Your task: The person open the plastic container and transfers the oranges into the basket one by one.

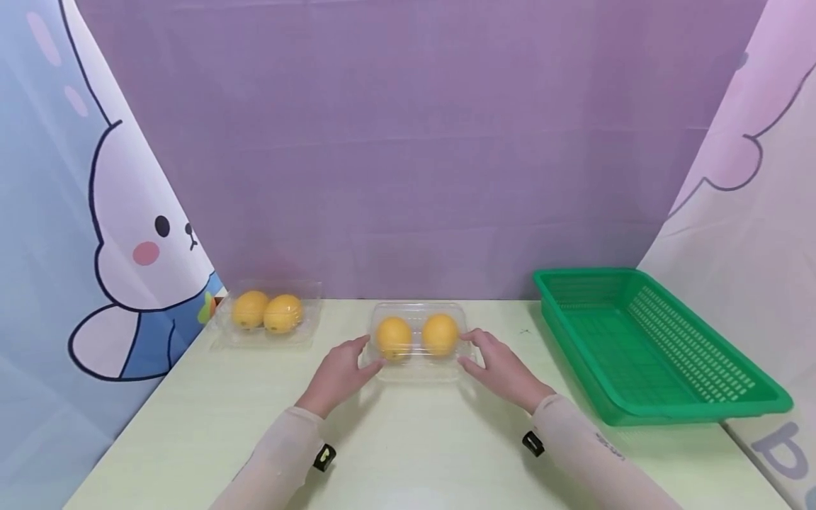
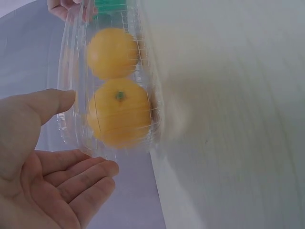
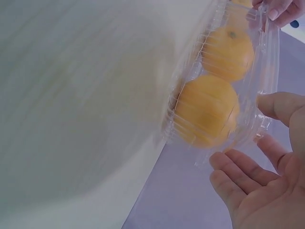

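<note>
A clear plastic clamshell box (image 1: 417,374) holding two oranges (image 1: 394,336) lies mid-table, and both hands are at its ends. My left hand (image 1: 338,372) holds the left end, thumb at the front corner and index finger at the side. In the left wrist view the other fingers of that left hand (image 2: 71,176) stay loosely bent below the box. On the right end, my right hand (image 1: 503,368) holds in the same way. The right wrist view shows its thumb (image 3: 274,105) against the rim, with the remaining fingers loose beside the plastic.
Another clear box (image 1: 306,336) with two oranges (image 1: 283,314) stands at the back left. To the right is a green perforated basket (image 1: 637,411) on the pale table (image 1: 421,453). A purple cloth (image 1: 408,156) hangs behind, with printed cloths at both sides.
</note>
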The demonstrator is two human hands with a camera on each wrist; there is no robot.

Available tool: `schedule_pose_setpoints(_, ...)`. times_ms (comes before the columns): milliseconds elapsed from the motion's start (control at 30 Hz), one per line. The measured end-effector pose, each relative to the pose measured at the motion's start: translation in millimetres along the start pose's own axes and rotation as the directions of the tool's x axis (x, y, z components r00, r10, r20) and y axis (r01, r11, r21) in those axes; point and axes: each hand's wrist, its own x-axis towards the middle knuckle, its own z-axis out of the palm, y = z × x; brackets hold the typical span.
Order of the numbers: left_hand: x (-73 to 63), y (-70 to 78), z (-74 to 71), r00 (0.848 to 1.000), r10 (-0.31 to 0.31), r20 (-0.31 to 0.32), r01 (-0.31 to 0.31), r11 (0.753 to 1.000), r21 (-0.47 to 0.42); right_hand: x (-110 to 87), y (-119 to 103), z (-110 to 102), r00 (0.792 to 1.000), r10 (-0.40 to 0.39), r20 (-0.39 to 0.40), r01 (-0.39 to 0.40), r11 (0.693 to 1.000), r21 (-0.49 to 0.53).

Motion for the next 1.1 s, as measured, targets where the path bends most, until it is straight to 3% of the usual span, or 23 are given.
schedule_pose_setpoints(700, -5.1, 11.1, 2.6, 0.999, 0.034, 0.002, -0.034, 0.999, 0.014, -7.8, 9, -10, 0.999, -0.046, -0.003, 0.046, 0.999, -0.002)
schedule_pose_setpoints(1100, -6.1, 12.6, 1.2, 1.0, 0.027, 0.0, -0.027, 1.0, 0.006, -2.4, 11, -4, 0.996, 0.044, -0.078, -0.034, 0.992, 0.125)
